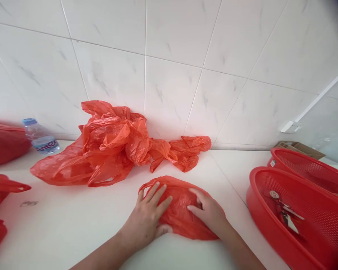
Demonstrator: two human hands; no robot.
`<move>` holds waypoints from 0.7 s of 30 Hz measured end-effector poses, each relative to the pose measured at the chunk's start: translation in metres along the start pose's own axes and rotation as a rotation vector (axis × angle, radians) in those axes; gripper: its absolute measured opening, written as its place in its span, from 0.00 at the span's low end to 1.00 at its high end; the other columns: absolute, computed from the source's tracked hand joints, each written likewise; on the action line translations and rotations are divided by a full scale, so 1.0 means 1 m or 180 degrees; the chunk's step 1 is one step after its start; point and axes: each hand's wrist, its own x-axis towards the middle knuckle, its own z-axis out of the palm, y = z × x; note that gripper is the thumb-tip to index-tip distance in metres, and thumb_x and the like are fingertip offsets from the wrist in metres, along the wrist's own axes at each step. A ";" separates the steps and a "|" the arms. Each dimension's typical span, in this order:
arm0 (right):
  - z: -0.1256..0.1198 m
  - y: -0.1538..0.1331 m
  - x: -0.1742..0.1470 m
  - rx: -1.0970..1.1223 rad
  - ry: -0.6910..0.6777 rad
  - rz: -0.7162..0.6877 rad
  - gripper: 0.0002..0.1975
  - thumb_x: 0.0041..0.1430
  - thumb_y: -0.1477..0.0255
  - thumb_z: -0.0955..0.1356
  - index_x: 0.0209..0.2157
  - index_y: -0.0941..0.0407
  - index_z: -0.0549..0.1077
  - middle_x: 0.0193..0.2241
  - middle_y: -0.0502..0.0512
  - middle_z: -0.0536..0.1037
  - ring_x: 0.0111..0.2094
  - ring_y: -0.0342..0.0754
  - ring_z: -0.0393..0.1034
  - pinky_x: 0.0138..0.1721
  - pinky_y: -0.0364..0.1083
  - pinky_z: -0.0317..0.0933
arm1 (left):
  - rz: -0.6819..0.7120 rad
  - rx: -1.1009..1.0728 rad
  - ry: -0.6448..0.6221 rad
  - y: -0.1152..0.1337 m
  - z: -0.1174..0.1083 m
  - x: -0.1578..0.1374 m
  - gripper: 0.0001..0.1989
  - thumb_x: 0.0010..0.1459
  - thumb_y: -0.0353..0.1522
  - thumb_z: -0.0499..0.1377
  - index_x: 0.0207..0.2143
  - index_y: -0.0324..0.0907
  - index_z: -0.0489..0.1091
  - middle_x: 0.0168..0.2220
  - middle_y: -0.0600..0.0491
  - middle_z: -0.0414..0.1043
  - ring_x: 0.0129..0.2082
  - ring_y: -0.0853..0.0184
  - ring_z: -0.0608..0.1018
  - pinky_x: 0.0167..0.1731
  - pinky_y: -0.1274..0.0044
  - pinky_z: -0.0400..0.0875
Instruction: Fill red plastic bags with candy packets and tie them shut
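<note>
A red plastic bag [183, 204] lies spread on the white table in front of me. On its left part rests my left hand [150, 212], fingers spread and lying over the plastic, the thumb near the bag's lower edge. My right hand [207, 212] lies on the bag's right side, with thumb and forefinger apart and the other fingers partly curled and hidden. Just behind the bag, a crumpled heap of red plastic bags [112, 146] leans against the tiled wall, trailing off to the right.
At the right stand red perforated baskets [252, 202]; the nearer one holds small tools [290, 221]. Behind them is a cardboard box [307, 150]. A water bottle [42, 138] leans by the wall at left, near folded red bags [5, 144]. The white table [81, 221] meets the wall.
</note>
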 end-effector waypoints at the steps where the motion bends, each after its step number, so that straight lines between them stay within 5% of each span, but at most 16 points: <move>1: 0.001 0.003 0.001 -0.0135 -0.0097 -0.0025 0.24 0.49 0.61 0.70 0.50 0.46 0.72 0.35 0.51 0.77 0.36 0.52 0.69 0.40 0.50 0.59 | -0.0113 -0.0049 -0.0005 -0.005 0.004 0.000 0.34 0.54 0.53 0.54 0.59 0.45 0.60 0.61 0.37 0.59 0.61 0.40 0.58 0.51 0.43 0.56; 3: 0.001 0.007 0.003 -0.0307 -0.0211 -0.0069 0.23 0.47 0.62 0.71 0.47 0.48 0.74 0.40 0.52 0.77 0.38 0.52 0.70 0.42 0.50 0.59 | -0.0193 -0.0182 0.0033 -0.011 0.008 0.001 0.32 0.57 0.52 0.51 0.58 0.45 0.61 0.59 0.38 0.62 0.59 0.44 0.63 0.52 0.48 0.60; 7: -0.004 0.005 0.002 -0.0414 -0.0238 0.0034 0.28 0.45 0.63 0.72 0.51 0.49 0.71 0.31 0.50 0.78 0.30 0.49 0.70 0.35 0.48 0.61 | -0.0193 -0.0266 0.0482 -0.009 0.009 -0.001 0.23 0.60 0.46 0.52 0.55 0.45 0.64 0.59 0.40 0.62 0.55 0.50 0.67 0.50 0.56 0.65; 11: -0.005 0.002 -0.001 -0.0389 -0.0224 -0.0068 0.31 0.43 0.63 0.73 0.53 0.48 0.70 0.43 0.53 0.77 0.43 0.54 0.71 0.44 0.50 0.61 | -0.0546 -0.0194 0.1214 -0.007 0.010 -0.004 0.23 0.60 0.40 0.55 0.56 0.47 0.60 0.63 0.40 0.51 0.61 0.46 0.57 0.54 0.54 0.59; 14: -0.007 -0.004 -0.003 -0.0320 -0.0181 -0.0361 0.27 0.44 0.62 0.73 0.49 0.49 0.73 0.47 0.54 0.76 0.46 0.56 0.70 0.47 0.52 0.60 | -0.1046 -0.0801 0.1463 -0.013 0.012 -0.001 0.27 0.60 0.40 0.55 0.60 0.46 0.52 0.64 0.41 0.44 0.64 0.49 0.51 0.57 0.55 0.57; 18: -0.016 -0.025 -0.013 -0.0292 0.0088 -0.0686 0.12 0.55 0.64 0.67 0.41 0.50 0.75 0.40 0.51 0.78 0.39 0.49 0.71 0.41 0.47 0.63 | -0.1767 -0.2126 0.1378 -0.022 0.014 0.006 0.27 0.60 0.42 0.52 0.59 0.44 0.51 0.55 0.43 0.59 0.54 0.58 0.68 0.51 0.63 0.67; 21: -0.034 -0.043 -0.038 -0.0319 0.0573 -0.0923 0.11 0.61 0.68 0.62 0.41 0.51 0.73 0.36 0.52 0.76 0.35 0.45 0.70 0.38 0.44 0.63 | -0.2031 -0.2483 0.1329 -0.023 0.011 0.009 0.27 0.59 0.45 0.52 0.57 0.43 0.53 0.45 0.48 0.67 0.43 0.60 0.75 0.46 0.64 0.70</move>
